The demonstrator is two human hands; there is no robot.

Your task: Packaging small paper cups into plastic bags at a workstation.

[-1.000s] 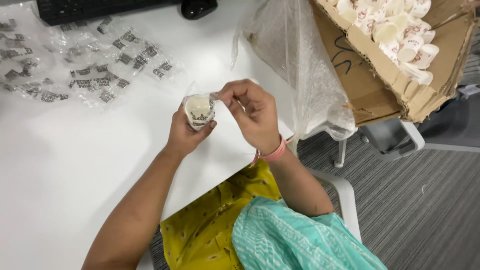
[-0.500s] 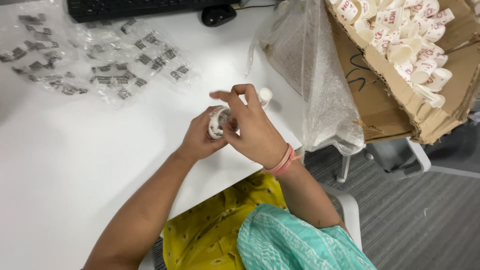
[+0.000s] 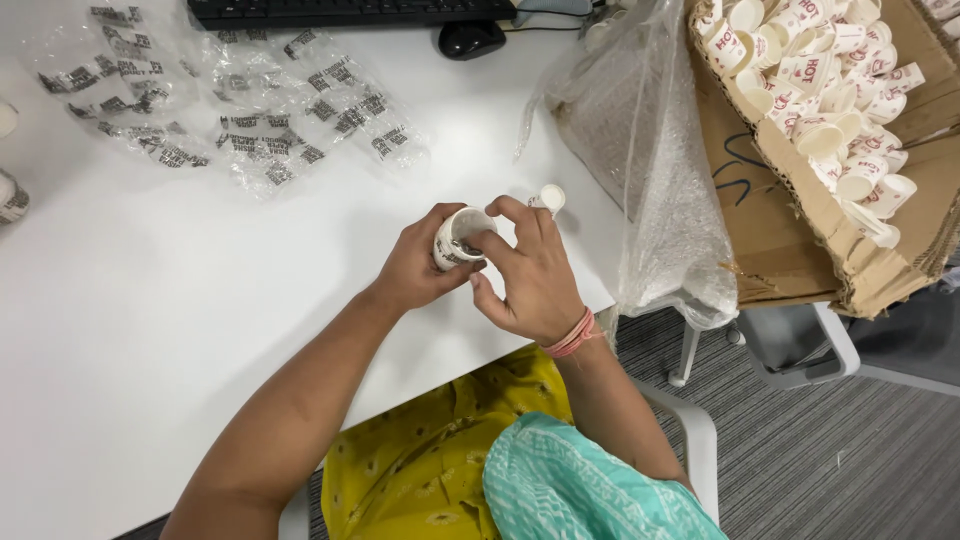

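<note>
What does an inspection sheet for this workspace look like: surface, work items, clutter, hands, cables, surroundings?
Surface: white table, its near edge at the person's lap.
Work items: small printed paper cup held on its side; a small white cup just beyond the hands.
Clutter: crumpled clear printed wrappers spread at the far left; bubble-wrap bag at the table's right edge.
Hands: left hand grips the cup; right hand has fingers at its open mouth.
Cables: thin lead by the black mouse and keyboard.
Surroundings: cardboard box filled with paper cups, grey carpet, white chair frame.
</note>
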